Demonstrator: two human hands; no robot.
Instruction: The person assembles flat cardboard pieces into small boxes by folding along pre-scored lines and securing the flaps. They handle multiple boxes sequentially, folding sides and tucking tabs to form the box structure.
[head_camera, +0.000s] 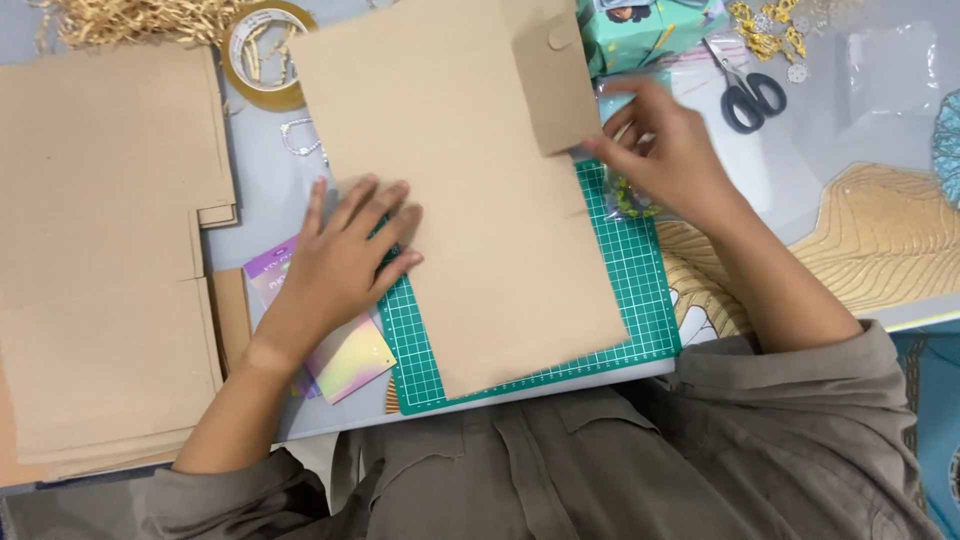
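Head view: a flat brown cardboard sheet (480, 200) lies across the green cutting mat (620, 300) on the counter (790, 170). The left hand (345, 260) presses flat, fingers spread, on the sheet's left edge over the mat. The right hand (665, 150) pinches the folded flap (555, 80) at the sheet's upper right. Scissors (748, 92) lie beyond the mat; stacked cardboard (105, 250) sits left of it.
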